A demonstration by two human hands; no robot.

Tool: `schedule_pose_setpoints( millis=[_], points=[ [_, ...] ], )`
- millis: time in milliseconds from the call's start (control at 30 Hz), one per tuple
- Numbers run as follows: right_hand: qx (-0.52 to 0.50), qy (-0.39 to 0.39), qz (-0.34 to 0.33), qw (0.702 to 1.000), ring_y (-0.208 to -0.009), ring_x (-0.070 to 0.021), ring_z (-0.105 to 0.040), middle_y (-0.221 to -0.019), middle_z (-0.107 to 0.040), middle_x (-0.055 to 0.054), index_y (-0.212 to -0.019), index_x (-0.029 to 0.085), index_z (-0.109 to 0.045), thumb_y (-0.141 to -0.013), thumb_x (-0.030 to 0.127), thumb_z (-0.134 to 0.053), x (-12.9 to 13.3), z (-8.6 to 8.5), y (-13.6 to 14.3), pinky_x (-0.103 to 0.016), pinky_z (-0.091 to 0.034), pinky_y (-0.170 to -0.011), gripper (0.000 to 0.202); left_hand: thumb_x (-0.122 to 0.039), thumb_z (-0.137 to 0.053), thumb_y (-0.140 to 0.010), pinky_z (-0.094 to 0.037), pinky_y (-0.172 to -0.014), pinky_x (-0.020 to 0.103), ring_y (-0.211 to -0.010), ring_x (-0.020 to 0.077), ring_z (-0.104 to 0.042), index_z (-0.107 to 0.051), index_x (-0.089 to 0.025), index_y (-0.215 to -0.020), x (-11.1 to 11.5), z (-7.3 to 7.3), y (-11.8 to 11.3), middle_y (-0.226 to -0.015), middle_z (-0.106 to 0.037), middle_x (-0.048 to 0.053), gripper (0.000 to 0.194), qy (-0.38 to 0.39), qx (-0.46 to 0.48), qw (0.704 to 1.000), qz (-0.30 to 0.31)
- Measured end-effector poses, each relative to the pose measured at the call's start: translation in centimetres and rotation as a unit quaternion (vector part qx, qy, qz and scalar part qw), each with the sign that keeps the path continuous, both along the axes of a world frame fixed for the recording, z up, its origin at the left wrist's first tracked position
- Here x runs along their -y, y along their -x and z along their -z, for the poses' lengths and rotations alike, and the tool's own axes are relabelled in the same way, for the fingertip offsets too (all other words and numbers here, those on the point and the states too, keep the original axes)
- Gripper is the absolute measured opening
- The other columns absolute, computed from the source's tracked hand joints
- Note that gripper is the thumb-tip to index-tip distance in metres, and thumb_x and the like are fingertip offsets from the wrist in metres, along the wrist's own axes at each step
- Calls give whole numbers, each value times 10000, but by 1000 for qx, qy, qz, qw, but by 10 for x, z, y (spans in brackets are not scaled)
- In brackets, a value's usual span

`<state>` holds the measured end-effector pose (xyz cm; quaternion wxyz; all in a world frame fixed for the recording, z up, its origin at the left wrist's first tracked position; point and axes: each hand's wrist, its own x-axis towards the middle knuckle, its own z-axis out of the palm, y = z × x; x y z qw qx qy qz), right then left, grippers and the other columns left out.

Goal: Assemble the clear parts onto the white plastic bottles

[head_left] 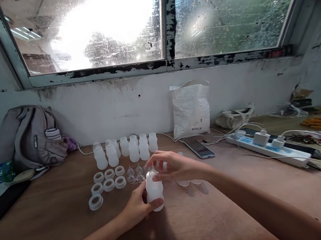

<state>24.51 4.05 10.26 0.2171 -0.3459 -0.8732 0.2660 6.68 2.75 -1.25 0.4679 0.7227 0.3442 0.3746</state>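
My left hand [136, 207] is wrapped around the body of a white, frosted baby bottle [154, 194], which stands upright just above or on the table. Fingers of my right hand [176, 166] close around the top of that bottle, with the thumb at its neck; the part under the fingertips is mostly hidden. Just behind the bottle are clear bottle nipples [130, 174]. Several translucent screw rings [96, 207] lie in rows to the left. Partly covered by my right forearm are clear, round caps [184, 183].
More baby bottles [134, 151] stand in a row at the back. Along the wall are a backpack [26, 137] and a white plastic package [191, 109]. A phone [198, 147] and a power strip [269, 149] with cables lie at right; a black case [4, 203] is at left.
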Motion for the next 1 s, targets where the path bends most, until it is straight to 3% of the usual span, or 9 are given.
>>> schedule_pose_setpoints(
  millis=[100, 167, 300, 467, 733, 867, 1000],
  points=[
    [6, 47, -29, 998, -813, -148, -500, -943, -546, -30, -1083, 240, -543, -638, 431, -648, -2, 1, -4, -210, -431, -604, 495, -377, -622, -690, -389, -665, 250, -778, 164, -490, -506, -142, -1026, 6, -6, 1, -862, -553, 35, 427, 18, 28, 999, 34],
    [-27, 124, -62, 990, -780, -145, -514, -890, -560, -25, -1066, 222, -551, -660, 412, -634, -7, 5, -3, -214, -436, -591, 455, -367, -608, -703, -395, -665, 253, -775, 164, -499, -506, -136, -990, 9, -8, 3, -854, -558, 40, 383, 44, 60, 996, 57],
    [-133, 278, -116, 944, -822, -144, -536, -937, -574, -37, -1050, 183, -550, -660, 300, -658, -19, 13, 1, -235, -445, -663, 421, -368, -545, -733, -422, -519, 249, -607, 154, -559, -423, -156, -976, 10, -4, 7, -759, -582, 45, 344, 156, 141, 972, 103],
    [-204, 370, -135, 896, -843, -127, -540, -972, -579, -45, -1033, 169, -569, -599, 189, -704, -32, 25, 2, -227, -432, -709, 456, -391, -494, -720, -360, -353, 188, -459, 146, -556, -414, -149, -884, 3, 2, 11, -609, -579, 29, 304, 235, 180, 948, 120],
    [-213, 377, -138, 891, -776, -111, -536, -912, -584, -29, -1038, 177, -568, -567, 183, -720, -37, 31, 2, -218, -434, -654, 495, -412, -415, -712, -335, -329, 196, -388, 139, -534, -501, -100, -882, 0, 2, 16, -551, -579, 36, 365, 320, 210, 910, 162],
    [-170, 316, -82, 930, -653, -100, -524, -736, -574, 1, -969, 145, -581, -567, 265, -728, -38, 35, 4, -215, -428, -588, 444, -407, -432, -700, -325, -324, 196, -384, 139, -537, -511, -99, -875, -1, 1, 16, -547, -584, 37, 363, 330, 197, 910, 156],
    [-130, 230, -31, 964, -524, -80, -470, -600, -516, 30, -885, 135, -585, -654, 385, -651, -36, 38, 5, -193, -389, -478, 347, -393, -435, -713, -341, -333, 192, -394, 135, -545, -504, -111, -891, -1, 0, 15, -558, -593, 34, 340, 318, 185, 918, 149]
  ],
)
